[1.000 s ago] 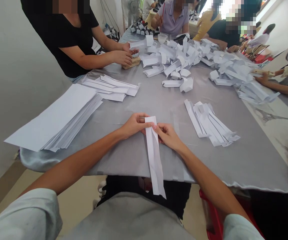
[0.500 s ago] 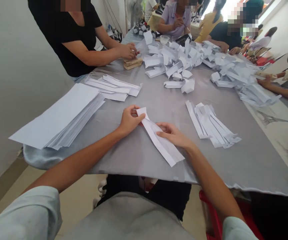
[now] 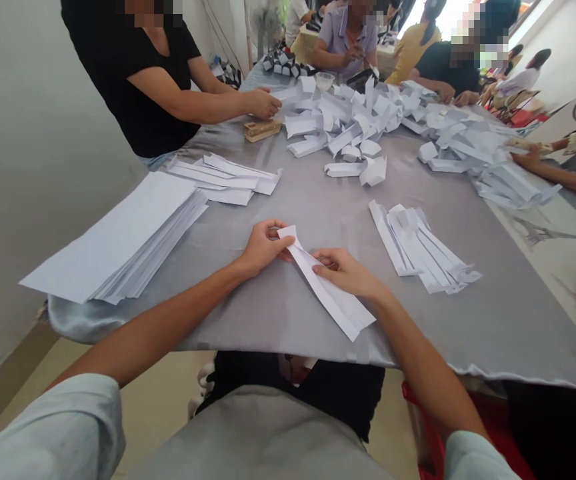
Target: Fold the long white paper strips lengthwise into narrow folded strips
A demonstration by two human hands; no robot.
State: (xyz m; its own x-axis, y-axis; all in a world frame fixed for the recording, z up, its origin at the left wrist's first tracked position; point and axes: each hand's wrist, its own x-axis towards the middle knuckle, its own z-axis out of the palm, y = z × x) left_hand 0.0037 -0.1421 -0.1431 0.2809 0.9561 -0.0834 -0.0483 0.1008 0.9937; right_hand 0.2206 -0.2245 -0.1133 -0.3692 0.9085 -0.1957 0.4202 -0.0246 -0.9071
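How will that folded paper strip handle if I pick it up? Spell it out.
The folded paper strip will probably feel light and floppy: it is thin, long and narrow, and lies between the left hand and right hand. Its creases may spring open, since the layers look loose. It could also slide easily on the shiny grey satin cloth.

Bright daylight came from a window (image 3: 451,13) at the far end and burned that corner into glare, while shadows stayed faint on the grey tablecloth (image 3: 288,327). The folded paper strip (image 3: 328,290) looked sharp, but wide-angle distortion bowed the tablecloth's edge and tilted the wall (image 3: 33,200) near the frame's sides.
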